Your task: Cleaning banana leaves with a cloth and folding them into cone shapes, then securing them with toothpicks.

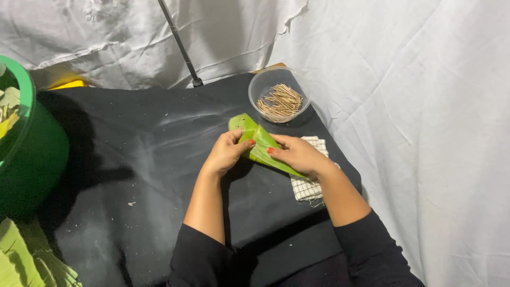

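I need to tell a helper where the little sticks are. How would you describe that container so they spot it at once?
On the black cloth, look at the far right corner, just beyond the hands folding a green leaf. There sits a clear round bowl, the only see-through container, holding thin pale sticks.

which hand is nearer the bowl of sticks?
Right. The right hand holds the folded leaf just below the clear bowl; the left hand grips the leaf further left.

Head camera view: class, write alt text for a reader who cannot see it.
Two bare hands, left hand and right hand, hold a folded green leaf over a black cloth-covered table. Behind it stands a clear bowl of thin wooden sticks; a checked cloth lies under the right wrist, and a green tub stands at far left.
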